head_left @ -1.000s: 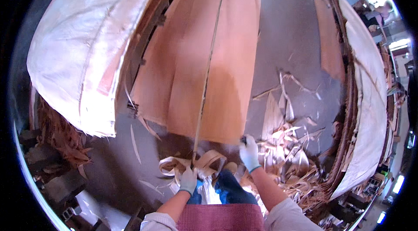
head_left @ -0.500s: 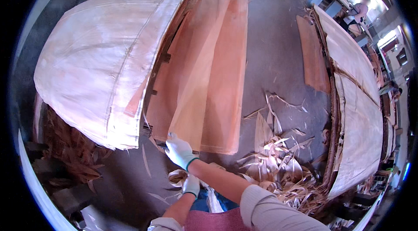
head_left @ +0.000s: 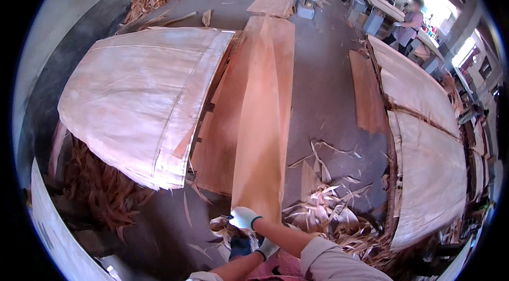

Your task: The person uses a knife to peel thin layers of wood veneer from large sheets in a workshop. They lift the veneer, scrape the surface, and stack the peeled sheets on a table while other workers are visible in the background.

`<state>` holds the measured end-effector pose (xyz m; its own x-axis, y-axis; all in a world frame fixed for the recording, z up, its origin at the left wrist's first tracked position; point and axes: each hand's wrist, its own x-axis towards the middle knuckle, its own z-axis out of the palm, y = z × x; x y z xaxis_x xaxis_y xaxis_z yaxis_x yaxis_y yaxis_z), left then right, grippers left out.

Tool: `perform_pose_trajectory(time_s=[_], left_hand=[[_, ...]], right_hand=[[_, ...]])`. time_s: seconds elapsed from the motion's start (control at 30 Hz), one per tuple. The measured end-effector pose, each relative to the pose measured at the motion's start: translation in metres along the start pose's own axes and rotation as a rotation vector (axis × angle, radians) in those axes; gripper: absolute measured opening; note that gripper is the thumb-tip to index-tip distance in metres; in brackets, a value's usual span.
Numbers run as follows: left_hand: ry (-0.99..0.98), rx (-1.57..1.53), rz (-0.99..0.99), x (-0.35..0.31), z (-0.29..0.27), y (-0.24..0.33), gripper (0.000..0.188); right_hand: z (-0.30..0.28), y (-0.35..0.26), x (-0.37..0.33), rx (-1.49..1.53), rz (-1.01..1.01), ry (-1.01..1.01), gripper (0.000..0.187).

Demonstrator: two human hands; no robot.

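My right hand (head_left: 245, 218), in a white glove with a green cuff, is closed at the near left corner of a long, thin wood veneer sheet (head_left: 258, 138). A small dark item, too small to name, sticks out beside its fingers. The sheet's near end is raised and curved above other reddish veneer sheets (head_left: 214, 159) lying on the floor. Below my right forearm is my left hand (head_left: 268, 249), also gloved and close to my body. My right forearm partly covers it, and its fingers are hidden.
At left stands a large pile draped in pale sheets (head_left: 132, 101); a similar pale-topped stack (head_left: 429, 169) is at right. Curled veneer scraps (head_left: 339, 209) litter the floor near my right side. Another person (head_left: 409, 25) stands at a far-right bench (head_left: 376, 0).
My right hand has come nearer my body and rightward, drawing the veneer sheet's near end along. My left hand has moved down and right. The view has tilted up, showing more of the far room.
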<state>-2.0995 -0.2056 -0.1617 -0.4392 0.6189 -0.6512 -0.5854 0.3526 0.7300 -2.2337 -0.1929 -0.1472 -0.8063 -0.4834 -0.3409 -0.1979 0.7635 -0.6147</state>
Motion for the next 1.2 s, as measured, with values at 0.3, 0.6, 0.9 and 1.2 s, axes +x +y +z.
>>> perform_pose_trajectory(time_s=[0.3,0.6,0.9,1.2], left_hand=[[-0.21,-0.609,-0.228,-0.104,0.027,0.089,0.05],[-0.525,-0.318,0.072,-0.113,0.082,0.06,0.039],[-0.726,0.897,0.118,-0.222,-0.064,-0.065,0.048],[-1.016,0.8,0.354,-0.215,0.008,-0.024,0.044]], right_hand=[[-0.157,-0.008,-0.178,0.38,0.68,0.553,0.039],[-0.077,-0.028,-0.241,0.153,0.915,0.8,0.039],[-0.01,-0.175,-0.447,0.173,1.126,0.96,0.026],[0.114,-0.315,-0.595,0.189,1.304,1.298,0.018]])
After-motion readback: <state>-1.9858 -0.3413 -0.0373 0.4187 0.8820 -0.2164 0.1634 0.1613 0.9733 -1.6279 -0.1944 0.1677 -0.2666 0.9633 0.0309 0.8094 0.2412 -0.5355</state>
